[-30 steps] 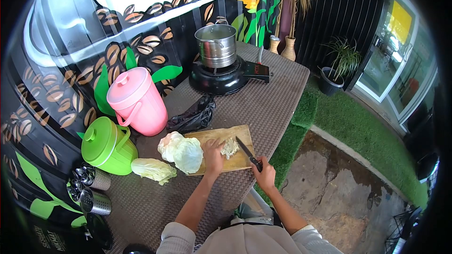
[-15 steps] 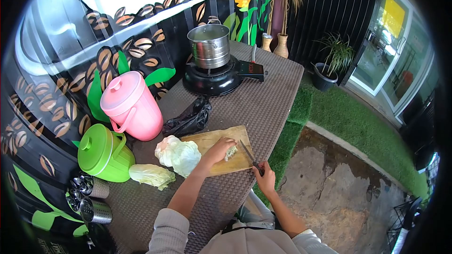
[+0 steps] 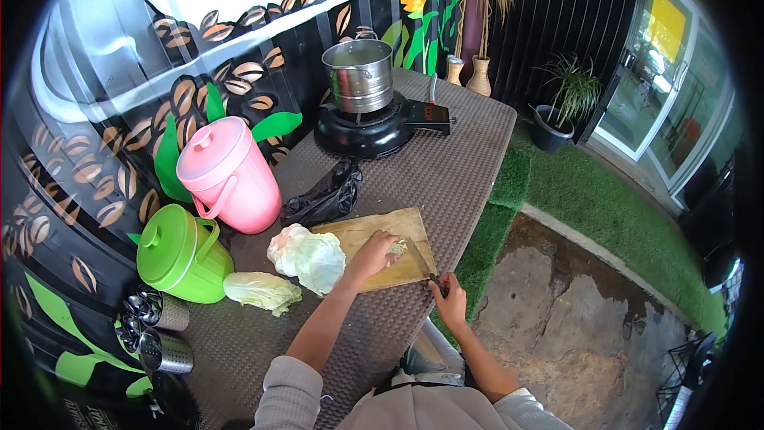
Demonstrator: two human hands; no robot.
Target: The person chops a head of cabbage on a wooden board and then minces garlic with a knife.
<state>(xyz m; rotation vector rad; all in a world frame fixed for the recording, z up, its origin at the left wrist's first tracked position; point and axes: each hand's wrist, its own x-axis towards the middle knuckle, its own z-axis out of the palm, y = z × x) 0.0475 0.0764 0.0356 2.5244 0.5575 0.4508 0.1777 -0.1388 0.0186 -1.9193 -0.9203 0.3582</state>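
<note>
My left hand (image 3: 376,256) is closed over a small pale heap of chopped vegetable (image 3: 397,248) on the wooden cutting board (image 3: 370,231). By the board's right corner, my right hand (image 3: 449,298) grips the dark handle of a knife (image 3: 424,263); its blade lies over the board, just right of the heap. Pale cabbage leaves (image 3: 310,259) sit against the board's left side. Further left, a head of napa cabbage (image 3: 261,291) rests on the table (image 3: 358,350). What the left fingers hold underneath is partly hidden.
A black plastic bag (image 3: 325,197) lies behind the board. Farther back, a steel pot (image 3: 358,84) stands on a portable gas stove (image 3: 362,129). Pink (image 3: 231,179) and green lidded jugs (image 3: 183,259) stand left, with steel utensil holders (image 3: 165,350) nearer. The table edge runs along the right.
The knife blade has tilted and come lower beside the chopped heap. My left hand stays on the heap. The whole view has shifted slightly.
</note>
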